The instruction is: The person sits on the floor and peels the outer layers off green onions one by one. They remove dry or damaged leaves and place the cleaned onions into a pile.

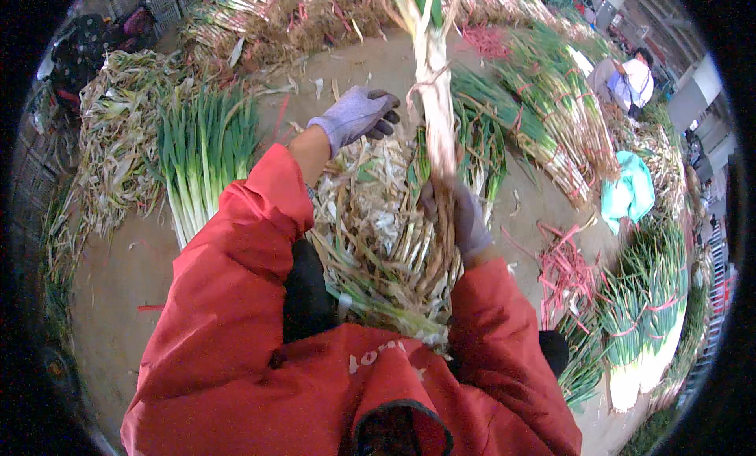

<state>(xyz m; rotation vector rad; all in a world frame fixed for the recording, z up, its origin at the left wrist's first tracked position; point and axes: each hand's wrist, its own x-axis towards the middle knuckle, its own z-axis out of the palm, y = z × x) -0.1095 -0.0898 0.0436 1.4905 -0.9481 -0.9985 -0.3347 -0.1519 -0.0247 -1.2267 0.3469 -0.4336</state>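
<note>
My right hand (pixel 458 217), in a grey work glove, grips a scallion stalk (pixel 434 95) near its brown lower end and holds it upright, dry leaves at the top. My left hand (pixel 366 116), in the same kind of glove with dark fingertips, reaches forward to the left of the stalk, its fingers apart and holding nothing. Below both hands lies a heap of peeled scallion leaves and husks (pixel 369 202), with untrimmed scallions among them. To the left lies a pile of cleaned scallions (pixel 204 143), partly behind my red sleeve.
Tied scallion bundles (pixel 555 125) lie at the right, near a green plastic bag (pixel 629 190) and red ties (pixel 567 273). More bundles (pixel 647 320) stand lower right. Waste leaves (pixel 124 125) are heaped at left, rooted scallions (pixel 283 25) at the back. A person (pixel 629 84) sits upper right.
</note>
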